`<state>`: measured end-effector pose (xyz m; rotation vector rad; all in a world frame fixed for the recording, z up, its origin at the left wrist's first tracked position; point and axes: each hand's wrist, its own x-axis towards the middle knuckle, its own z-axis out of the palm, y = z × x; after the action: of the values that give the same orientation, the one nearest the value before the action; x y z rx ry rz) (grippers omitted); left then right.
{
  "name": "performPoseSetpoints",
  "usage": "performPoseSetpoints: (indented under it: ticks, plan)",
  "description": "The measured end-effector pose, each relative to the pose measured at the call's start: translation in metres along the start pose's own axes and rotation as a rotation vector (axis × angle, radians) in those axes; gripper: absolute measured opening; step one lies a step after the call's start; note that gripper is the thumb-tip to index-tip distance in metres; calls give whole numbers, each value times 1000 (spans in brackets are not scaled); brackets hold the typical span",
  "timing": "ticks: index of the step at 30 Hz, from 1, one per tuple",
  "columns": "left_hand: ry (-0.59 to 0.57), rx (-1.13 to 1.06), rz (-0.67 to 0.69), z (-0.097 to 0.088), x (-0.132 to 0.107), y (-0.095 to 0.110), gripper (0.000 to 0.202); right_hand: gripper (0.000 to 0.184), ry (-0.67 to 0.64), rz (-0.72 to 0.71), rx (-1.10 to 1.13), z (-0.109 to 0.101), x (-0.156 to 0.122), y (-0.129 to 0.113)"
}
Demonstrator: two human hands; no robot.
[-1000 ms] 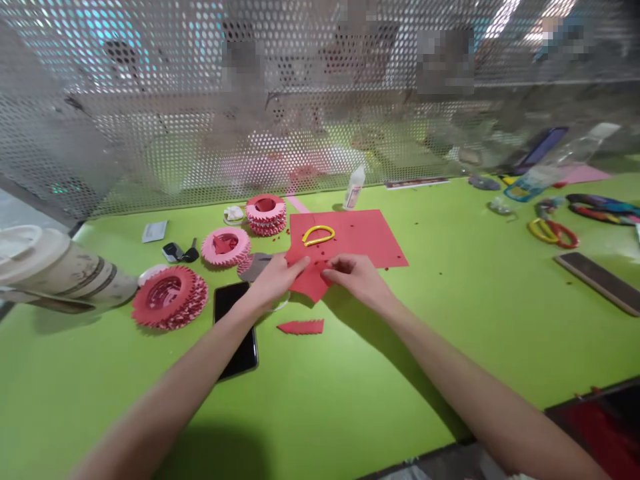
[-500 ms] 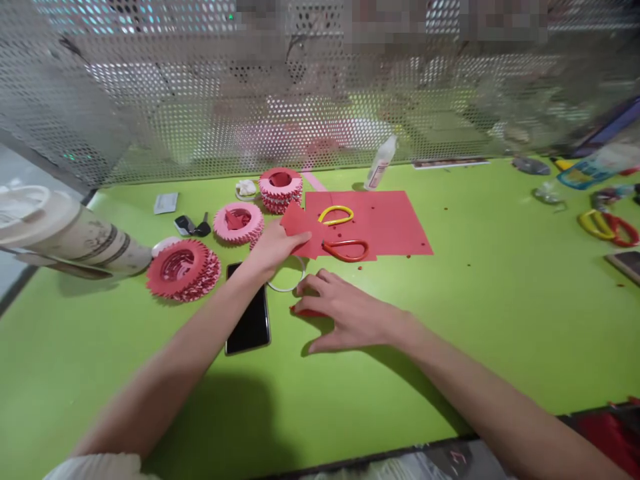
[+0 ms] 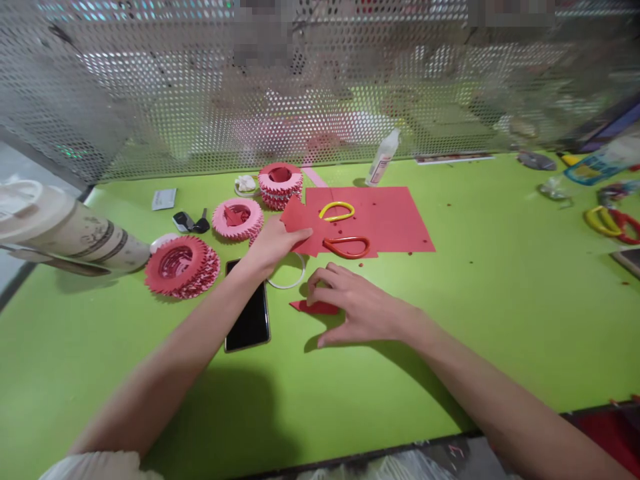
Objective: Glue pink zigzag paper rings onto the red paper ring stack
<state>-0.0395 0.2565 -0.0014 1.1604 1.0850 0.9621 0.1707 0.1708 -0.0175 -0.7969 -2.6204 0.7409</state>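
My left hand [image 3: 273,241] pinches the near-left corner of a red paper sheet [image 3: 390,220] that lies flat on the green table [image 3: 450,320]. Scissors with one yellow handle [image 3: 337,211] and one red handle [image 3: 347,247] rest on that sheet. My right hand [image 3: 353,307] is over a small red paper strip [image 3: 313,307] nearer to me, its curled fingertips touching the strip. A white ring [image 3: 287,273] lies between my two hands.
Three red and pink folded-paper rings [image 3: 183,265] [image 3: 237,219] [image 3: 280,183] stand at the left, with a black phone [image 3: 247,317], a key fob [image 3: 187,222] and stacked paper cups [image 3: 65,233]. A glue bottle [image 3: 383,158] stands by the perforated metal screen [image 3: 200,87]. More scissors [image 3: 613,222] lie far right.
My right hand let go of the red sheet and came down towards me onto the small red strip. The scissors' red handle came into view. My left hand kept its hold on the sheet's corner.
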Motion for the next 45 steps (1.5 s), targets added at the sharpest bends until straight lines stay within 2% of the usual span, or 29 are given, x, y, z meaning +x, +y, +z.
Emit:
performPoseSetpoints:
  ticks: [6, 12, 15, 19, 24, 38, 45]
  plan:
    - [-15, -47, 8, 0, 0, -1, 35, 57, -21, -12, -5, 0, -1, 2]
    - [-20, -41, 14, 0, 1, -2, 36, 55, 50, -35, 15, -5, -3, 5]
    - [-29, -49, 24, 0, 1, -2, 37, 53, 39, -40, 9, -5, -4, 7]
    - [-28, -58, -1, 1, 0, -2, 36, 53, 11, -34, -3, -3, -5, 9]
    - [-41, -65, -24, 1, -1, -2, 36, 53, 53, -69, -9, -6, -6, 10]
    - [-34, -20, 39, 1, 1, -6, 37, 50, 71, -66, 11, -11, -9, 12]
    - [-25, 4, 17, 0, 2, -7, 35, 47, 33, -65, 18, -12, -12, 13]
